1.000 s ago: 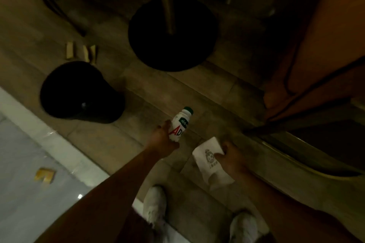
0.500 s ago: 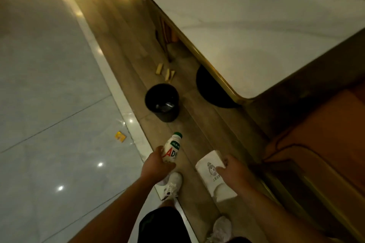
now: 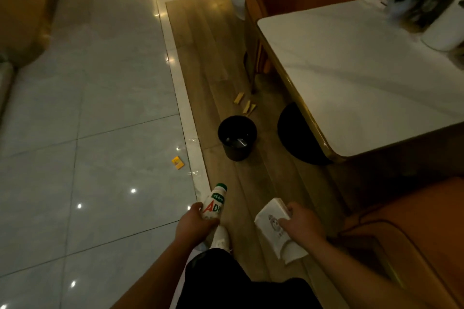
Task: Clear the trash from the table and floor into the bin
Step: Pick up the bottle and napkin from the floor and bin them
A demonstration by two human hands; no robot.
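Down low in the head view, the left hand has its fingers wrapped round the lower body of a small white bottle with a green cap, which tilts forward and slightly to the right. The right hand clamps thumb and fingers on the edge of a white paper packet printed with a round logo; the packet hangs out to the left and below the hand. Both are held above the wooden floor strip, well short of the black bin, which stands upright ahead on that strip, beside the dark round table base. Something pale lies inside the bin, too dim to make out. A few tan scraps lie on the wood just beyond the bin, near a chair leg. A yellow scrap sits on the glossy tiles to the left of the bin. The white table stands at the right, and a white shoe shows beneath the left hand.
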